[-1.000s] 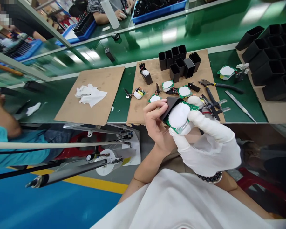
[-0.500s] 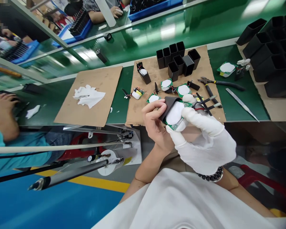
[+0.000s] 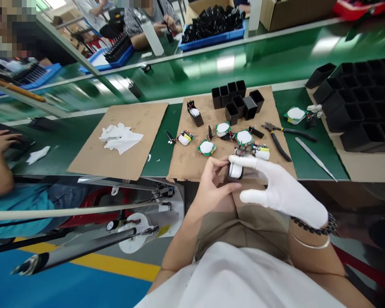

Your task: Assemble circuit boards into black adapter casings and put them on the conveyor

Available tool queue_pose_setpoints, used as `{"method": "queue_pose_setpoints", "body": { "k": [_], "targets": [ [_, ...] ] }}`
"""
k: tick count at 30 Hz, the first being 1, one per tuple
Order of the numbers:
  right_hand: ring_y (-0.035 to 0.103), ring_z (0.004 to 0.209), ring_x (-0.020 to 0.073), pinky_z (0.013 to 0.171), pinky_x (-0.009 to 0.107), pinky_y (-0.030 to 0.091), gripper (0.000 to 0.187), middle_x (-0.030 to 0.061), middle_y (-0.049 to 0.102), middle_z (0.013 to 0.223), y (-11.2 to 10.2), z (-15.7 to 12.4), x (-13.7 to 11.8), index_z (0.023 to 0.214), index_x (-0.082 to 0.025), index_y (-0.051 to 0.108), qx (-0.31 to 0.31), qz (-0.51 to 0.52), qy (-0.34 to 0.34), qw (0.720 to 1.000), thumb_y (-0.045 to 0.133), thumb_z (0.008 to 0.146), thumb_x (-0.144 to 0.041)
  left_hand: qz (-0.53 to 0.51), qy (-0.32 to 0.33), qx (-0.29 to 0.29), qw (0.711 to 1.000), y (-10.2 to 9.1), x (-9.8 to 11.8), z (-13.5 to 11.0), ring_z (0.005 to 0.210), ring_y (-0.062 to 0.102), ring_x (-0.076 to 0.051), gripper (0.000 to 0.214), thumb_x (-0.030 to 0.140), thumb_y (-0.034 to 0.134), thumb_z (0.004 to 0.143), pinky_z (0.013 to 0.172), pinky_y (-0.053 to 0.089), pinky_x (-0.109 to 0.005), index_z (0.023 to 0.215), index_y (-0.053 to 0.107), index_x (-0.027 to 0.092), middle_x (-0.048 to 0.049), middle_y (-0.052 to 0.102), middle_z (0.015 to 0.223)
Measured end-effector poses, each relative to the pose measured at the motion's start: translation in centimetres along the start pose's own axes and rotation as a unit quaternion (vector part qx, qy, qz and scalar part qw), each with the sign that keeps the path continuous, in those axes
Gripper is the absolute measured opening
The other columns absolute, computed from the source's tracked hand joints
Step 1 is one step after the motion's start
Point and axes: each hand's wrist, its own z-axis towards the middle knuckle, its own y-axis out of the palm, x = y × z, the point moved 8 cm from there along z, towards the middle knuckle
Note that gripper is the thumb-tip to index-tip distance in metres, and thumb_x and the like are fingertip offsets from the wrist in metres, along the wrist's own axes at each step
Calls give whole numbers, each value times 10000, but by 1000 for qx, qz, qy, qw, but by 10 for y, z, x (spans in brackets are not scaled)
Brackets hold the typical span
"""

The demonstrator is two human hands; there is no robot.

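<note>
Black case [image 3: 234, 178], pinched by left grip [image 3: 212, 190], now apparently holds white-padded board [image 3: 235, 170] deeper; right grip [image 3: 280, 190] spread

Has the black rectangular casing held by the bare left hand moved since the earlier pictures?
Yes, the black rectangular casing has shifted toward the near edge of the middle brown cardboard sheet in this view.

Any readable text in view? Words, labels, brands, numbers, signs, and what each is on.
None legible.
Yellow patch by the white cylinder: too small and blurred to tell any print.
Round gauge: dial too small to read.
Green circuit boards: any print too small.
Black case in the left hand: no text visible.
</note>
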Motion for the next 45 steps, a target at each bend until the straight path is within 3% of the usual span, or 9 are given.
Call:
{"method": "queue_pose_setpoints", "body": {
  "k": [2,6,10,16,19,24,36,42,45],
  "targets": [
    [780,1108,281,962,412,665,520,50,791,1237,-15,-6,0,1323,-291,737,-22,-39,32,998,845,818,-352,-65,-73,-8,995,-5,-13,0,1053,715,-191,667,376,1009,585,793,581,-253,994,502,233,-45,718,1112],
    [806,1002,227,878,331,677,341,42,813,1172,-56,-3,7,1189,-305,800,105,6,66,992,813,850,-337,-202,-183,-84,958,8,-27,-4,771,656,-115,746,376,1050,467,669,509,-190,987,540,218,17,693,896],
    [806,996,249,888,360,676,418,93,818,1133,-31,13,23,1136,-224,812,-12,108,98,989,887,752,-372,-248,-205,-138,937,21,-21,-3,777,659,-132,770,401,1059,422,668,499,-201,973,559,206,-6,697,894],
    [803,1019,268,956,405,662,429,107,817,1126,-39,4,42,1099,-202,787,138,91,125,978,870,728,-400,-2,-58,-13,998,11,-17,18,1201,675,-247,676,138,962,538,1029,547,-345,1130,647,220,-70,717,1226],
    [799,1016,275,985,445,647,366,95,819,1112,-43,-6,42,1101,-208,777,239,-36,113,964,803,785,-388,142,76,62,985,17,-16,25,1262,659,-272,639,73,832,664,1143,504,-439,1262,669,226,-92,712,1298],
    [808,875,270,878,434,666,321,103,825,1079,-26,-12,38,1113,-183,790,326,-221,114,912,753,861,-379,229,205,160,938,28,-17,22,1201,681,-247,595,8,690,729,1065,559,-404,1283,668,223,-86,718,1261],
    [802,900,251,854,381,657,254,104,828,1032,8,0,13,1105,-176,786,387,-381,-30,839,694,948,-352,229,214,195,930,21,-16,17,1086,678,-226,483,154,737,832,956,576,-359,1293,603,215,-83,690,1171],
    [796,846,224,794,361,670,272,85,818,1002,9,4,14,1127,-180,727,372,-362,9,855,737,907,-340,234,217,191,928,16,-12,11,1090,677,-223,454,141,695,843,947,580,-352,1274,569,207,-89,679,1174],
    [803,927,220,860,359,673,146,71,818,995,20,2,10,1044,-205,723,352,-353,-43,866,738,924,-286,238,215,189,928,10,-13,10,1101,675,-218,473,122,687,835,960,577,-343,1282,558,205,-86,674,1174]
  ]
}}
